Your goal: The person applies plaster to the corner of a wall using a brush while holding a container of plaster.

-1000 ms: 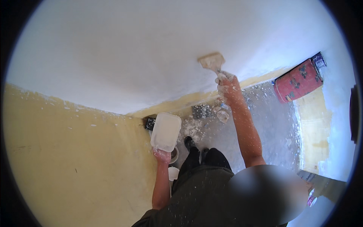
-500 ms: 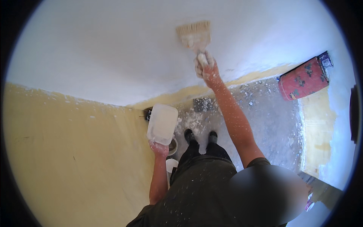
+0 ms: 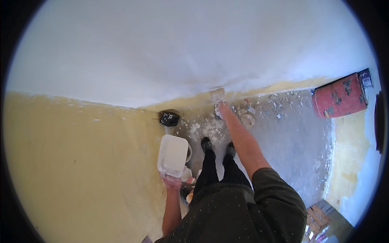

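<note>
My left hand [image 3: 171,182] grips the near end of a shallow white plastic tub [image 3: 173,156], held out beside the yellow wall. What the tub holds, if anything, I cannot make out. With my arm stretched forward, my right hand [image 3: 221,109] is closed round the handle of a wide paint brush [image 3: 217,94], spattered white like the fingers. The brush is low on the far wall, over the yellow strip beneath the white-painted area [image 3: 194,48]. Some of its bristles blur into the wall behind.
A black container [image 3: 169,119] sits in the corner between the walls. Buckets, one with its rim [image 3: 189,153] showing, stand beneath the tub. White-spattered rubble [image 3: 247,119] lies on the grey floor [image 3: 287,150]. A red drum [image 3: 340,97] is at the right, a wooden crate [image 3: 318,218] behind it.
My right hand has brought the brush down from high on the white wall to its lower yellow strip. The tub in my left hand is lower and nearer to me.
</note>
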`<state>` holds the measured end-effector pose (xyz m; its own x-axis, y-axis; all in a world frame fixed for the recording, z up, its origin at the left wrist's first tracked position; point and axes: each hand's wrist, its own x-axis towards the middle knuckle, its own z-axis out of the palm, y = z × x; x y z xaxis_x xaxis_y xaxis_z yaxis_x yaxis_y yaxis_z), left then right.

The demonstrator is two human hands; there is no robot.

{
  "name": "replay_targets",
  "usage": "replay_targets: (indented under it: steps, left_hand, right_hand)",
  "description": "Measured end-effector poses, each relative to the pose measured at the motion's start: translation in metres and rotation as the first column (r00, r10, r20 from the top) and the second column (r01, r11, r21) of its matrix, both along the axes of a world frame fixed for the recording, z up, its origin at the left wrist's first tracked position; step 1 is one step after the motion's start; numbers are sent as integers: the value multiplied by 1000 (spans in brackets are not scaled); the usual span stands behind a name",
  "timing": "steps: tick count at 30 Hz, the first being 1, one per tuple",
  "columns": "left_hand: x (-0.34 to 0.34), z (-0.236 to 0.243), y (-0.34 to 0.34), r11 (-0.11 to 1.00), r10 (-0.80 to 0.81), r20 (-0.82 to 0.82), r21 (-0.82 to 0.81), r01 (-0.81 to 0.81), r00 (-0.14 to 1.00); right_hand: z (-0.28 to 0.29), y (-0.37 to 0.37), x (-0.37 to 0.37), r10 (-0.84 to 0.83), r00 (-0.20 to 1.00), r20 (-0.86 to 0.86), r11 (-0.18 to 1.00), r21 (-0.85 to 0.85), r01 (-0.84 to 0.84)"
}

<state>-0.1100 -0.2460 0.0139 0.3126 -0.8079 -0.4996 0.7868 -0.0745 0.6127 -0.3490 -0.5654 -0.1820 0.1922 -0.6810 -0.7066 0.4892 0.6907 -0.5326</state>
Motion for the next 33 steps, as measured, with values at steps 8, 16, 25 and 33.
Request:
replay_targets:
  steps: [8, 16, 25, 33]
  left_hand:
    - [-18, 9, -16, 992, 12, -3, -128, -13, 1000]
    - [-37, 11, -29, 967, -28, -47, -253, 16, 999]
    - [-35, 7, 20, 960, -71, 0, -272, 69, 997]
    - [-5, 17, 35, 961, -118, 89, -240, 136, 989]
  right_hand:
    - [268, 29, 53, -61, 997, 49, 884, -461, 76]
    - [385, -6, 34, 35, 993, 116, 604, -794, 72]
    - [12, 30, -6, 143, 970, -198, 736, -634, -237]
    - [36, 228, -62, 340, 913, -227, 936, -19, -353]
